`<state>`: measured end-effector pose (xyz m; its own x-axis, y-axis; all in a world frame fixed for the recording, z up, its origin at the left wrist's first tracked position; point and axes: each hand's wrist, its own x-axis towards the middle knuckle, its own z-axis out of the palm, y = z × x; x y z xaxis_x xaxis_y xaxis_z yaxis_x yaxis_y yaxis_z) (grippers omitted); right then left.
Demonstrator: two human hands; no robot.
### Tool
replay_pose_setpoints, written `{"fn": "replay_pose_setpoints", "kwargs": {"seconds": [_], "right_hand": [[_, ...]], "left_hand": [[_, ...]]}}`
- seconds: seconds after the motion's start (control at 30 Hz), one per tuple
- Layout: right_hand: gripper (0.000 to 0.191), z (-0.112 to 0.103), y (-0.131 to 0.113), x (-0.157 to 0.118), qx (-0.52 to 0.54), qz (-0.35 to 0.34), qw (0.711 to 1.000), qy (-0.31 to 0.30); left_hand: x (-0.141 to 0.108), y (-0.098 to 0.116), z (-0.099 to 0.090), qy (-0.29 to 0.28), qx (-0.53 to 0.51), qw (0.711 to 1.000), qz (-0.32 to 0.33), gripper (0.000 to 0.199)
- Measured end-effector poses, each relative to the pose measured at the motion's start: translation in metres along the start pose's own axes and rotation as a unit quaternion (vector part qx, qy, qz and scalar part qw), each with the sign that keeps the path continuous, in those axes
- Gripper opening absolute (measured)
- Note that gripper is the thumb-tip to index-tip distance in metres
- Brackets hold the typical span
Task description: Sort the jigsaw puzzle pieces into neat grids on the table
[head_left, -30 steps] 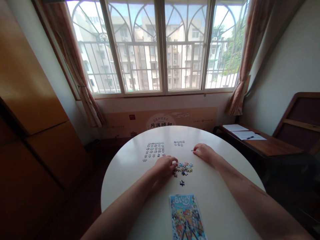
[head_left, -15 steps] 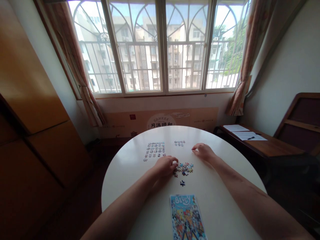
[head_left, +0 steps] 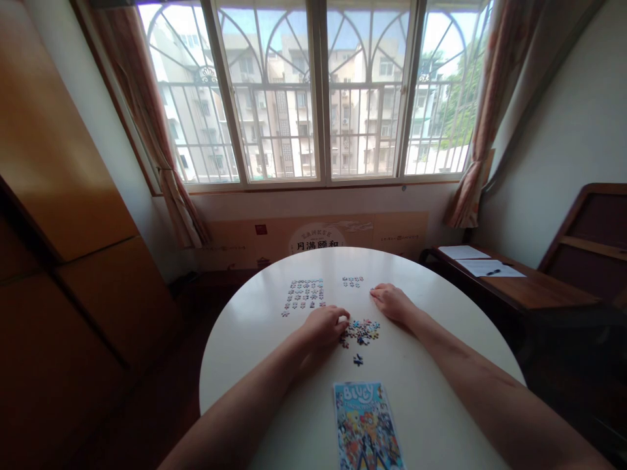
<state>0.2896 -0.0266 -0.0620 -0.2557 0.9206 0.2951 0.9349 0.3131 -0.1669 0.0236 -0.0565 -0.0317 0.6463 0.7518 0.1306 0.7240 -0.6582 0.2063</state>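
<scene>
My left hand (head_left: 327,322) rests at the left edge of a loose pile of jigsaw puzzle pieces (head_left: 363,328), its fingers curled and closed. What its fingertips hold, if anything, is hidden. Farther out, my right hand (head_left: 392,303) is low over the table with fingers pressed together; whatever is in them cannot be made out. Just left of its fingertips lies a small group of puzzle pieces (head_left: 353,282) in two short rows. Several rows of spaced pieces (head_left: 304,294) lie beyond my left hand. One dark piece (head_left: 358,360) sits apart, nearer to me than the pile.
The white round table (head_left: 441,391) bears a colourful picture sheet (head_left: 367,424) lettered "Bluey" at its near side. At right stands a wooden bench (head_left: 548,287) with papers (head_left: 490,267) and a pen. Wooden cabinets (head_left: 63,196) stand at left, a barred window beyond.
My right hand has moved slightly left, closer to the small group of pieces, and its fingers have come down toward the table. My left hand stays at the pile's edge.
</scene>
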Motion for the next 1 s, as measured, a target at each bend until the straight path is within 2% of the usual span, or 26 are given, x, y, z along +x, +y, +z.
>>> {"fn": "replay_pose_setpoints", "kwargs": {"seconds": [0.17, 0.47, 1.0], "right_hand": [[0.035, 0.0003, 0.0042, -0.0007, -0.009, 0.006, 0.999, 0.041], [0.032, 0.0015, 0.0046, -0.0004, -0.012, 0.013, 1.0, 0.022], [0.035, 0.0053, 0.0034, 0.0006, 0.006, 0.005, 0.999, 0.033]], "left_hand": [[0.0003, -0.0009, 0.0002, 0.0, 0.0, 1.0, 0.003, 0.033], [-0.0002, -0.0023, 0.0016, 0.0, -0.001, 1.0, 0.006, 0.033], [-0.001, 0.0002, -0.0008, 0.0, 0.006, 1.0, 0.007, 0.033]]}}
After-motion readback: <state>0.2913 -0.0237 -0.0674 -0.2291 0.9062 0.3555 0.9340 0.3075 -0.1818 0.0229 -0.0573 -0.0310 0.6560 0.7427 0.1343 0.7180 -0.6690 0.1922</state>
